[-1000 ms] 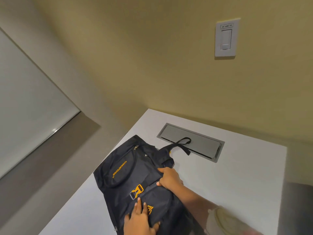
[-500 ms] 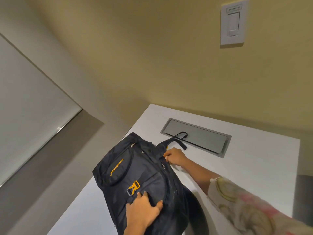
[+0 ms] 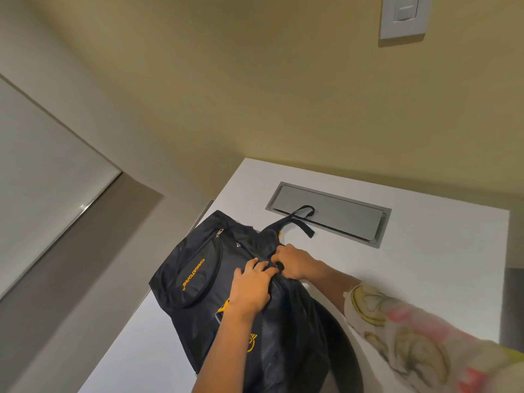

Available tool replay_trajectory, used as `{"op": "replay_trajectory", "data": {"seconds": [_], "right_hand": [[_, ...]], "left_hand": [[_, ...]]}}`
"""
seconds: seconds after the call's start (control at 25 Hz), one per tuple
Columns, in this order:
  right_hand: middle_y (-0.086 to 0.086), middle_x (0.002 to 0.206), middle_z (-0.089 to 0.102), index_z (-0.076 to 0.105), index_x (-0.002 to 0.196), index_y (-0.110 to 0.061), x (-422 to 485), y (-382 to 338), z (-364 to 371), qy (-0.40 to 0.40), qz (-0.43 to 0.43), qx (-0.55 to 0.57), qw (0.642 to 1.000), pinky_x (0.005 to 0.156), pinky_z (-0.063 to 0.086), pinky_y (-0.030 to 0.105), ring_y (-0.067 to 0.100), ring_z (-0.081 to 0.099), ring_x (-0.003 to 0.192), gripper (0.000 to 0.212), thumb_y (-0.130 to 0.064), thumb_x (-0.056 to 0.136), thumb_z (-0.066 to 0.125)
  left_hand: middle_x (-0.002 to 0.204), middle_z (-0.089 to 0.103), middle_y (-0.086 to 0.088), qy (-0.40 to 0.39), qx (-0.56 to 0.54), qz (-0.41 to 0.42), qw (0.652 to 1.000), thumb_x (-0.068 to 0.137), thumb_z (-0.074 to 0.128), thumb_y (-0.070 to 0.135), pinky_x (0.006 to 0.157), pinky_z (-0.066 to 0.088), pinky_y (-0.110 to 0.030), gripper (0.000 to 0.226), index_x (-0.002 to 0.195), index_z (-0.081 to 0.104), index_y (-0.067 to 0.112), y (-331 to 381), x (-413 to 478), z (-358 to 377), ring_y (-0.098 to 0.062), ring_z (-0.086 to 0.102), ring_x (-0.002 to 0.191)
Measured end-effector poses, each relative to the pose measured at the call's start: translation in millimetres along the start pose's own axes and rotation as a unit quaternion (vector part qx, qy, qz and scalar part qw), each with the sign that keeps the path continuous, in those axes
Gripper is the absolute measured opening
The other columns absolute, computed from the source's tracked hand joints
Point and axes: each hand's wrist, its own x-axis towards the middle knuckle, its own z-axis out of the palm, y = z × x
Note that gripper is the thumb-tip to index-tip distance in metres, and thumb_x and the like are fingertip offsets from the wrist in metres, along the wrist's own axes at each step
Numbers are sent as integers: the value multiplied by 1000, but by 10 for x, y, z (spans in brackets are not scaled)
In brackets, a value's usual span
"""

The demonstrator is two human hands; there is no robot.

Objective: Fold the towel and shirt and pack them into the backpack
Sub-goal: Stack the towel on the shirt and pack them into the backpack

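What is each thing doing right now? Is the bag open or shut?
Backpack, lies flat on the table, front up; hands hide the main zip.
Front pocket, looks zipped shut.
Loop, lies on the hatch.
Hatch, lid shut.
Left hand, grips the backpack's cloth.
Right hand, pinches the zip pull.
Switch, cut off, cannot tell.

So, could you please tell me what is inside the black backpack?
The black fabric backpack shows only its outside, lying on the white table; the left hand and right hand grip it at the zipper. Whatever is inside is covered.
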Motion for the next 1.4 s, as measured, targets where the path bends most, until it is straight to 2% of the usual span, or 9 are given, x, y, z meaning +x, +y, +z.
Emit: {"op": "replay_trajectory", "data": {"seconds": [0.12,0.24,0.36,0.48,0.76,0.88,1.12,1.28,1.4], "right_hand": [[11,114,55,59,111,-16,-88,17,56,39,-7,11,999,86,45,30,23,54,93,18,-22,93,57],[10,112,54,53,116,-22,-136,32,94,50,6,54,997,87,47,32,27,58,97,28,-22,90,62],[8,109,56,51,114,-23,-139,103,117,47,8,95,994,84,47,32,27,58,97,31,-19,87,66],[7,111,58,56,114,-23,-134,127,180,37,-17,93,995,78,40,31,25,53,101,28,-17,87,63],[7,105,58,58,110,-25,-3,-16,244,76,80,177,978,88,53,40,27,58,97,22,-23,89,59],[7,112,56,60,119,-26,112,-120,266,86,122,183,972,92,51,43,29,57,101,33,-26,86,65],[17,96,67,72,92,-2,-12,-34,119,98,89,234,963,80,54,37,30,64,91,14,-11,87,62],[17,95,71,75,92,-2,-202,103,-84,130,86,284,946,83,55,39,29,66,88,16,-11,83,66],[14,89,72,76,89,-4,-394,74,-134,132,64,273,951,81,56,40,27,67,83,14,-11,82,66]], "left_hand": [[143,44,3,37,59,23,997,96,48,23,107,26,-44,45,139,41,32,-65,38,-33,-24,31,136],[134,49,2,60,93,43,993,93,51,24,108,25,-45,40,132,47,34,-168,34,-22,-28,39,127],[105,64,10,79,70,51,993,72,76,25,91,44,-45,40,105,63,41,-254,-13,-65,-25,58,101],[87,64,16,92,73,58,991,48,88,25,76,51,-39,51,89,64,44,-287,-47,-85,-18,61,82],[87,64,16,102,81,68,989,51,87,20,74,52,-38,51,89,64,43,-292,-68,-130,-17,61,81],[100,65,13,84,61,51,993,68,77,16,87,47,-43,43,100,64,41,-345,-87,-150,-22,60,95],[127,54,12,77,59,52,994,91,52,17,105,29,-41,39,123,55,40,-346,-75,-174,-22,44,120],[113,63,12,92,55,50,993,80,65,14,93,40,-44,41,110,61,41,-333,-101,-169,-24,55,108],[126,55,14,60,51,30,996,90,54,18,102,30,-42,40,122,54,43,-289,-113,-195,-22,45,120]]}}
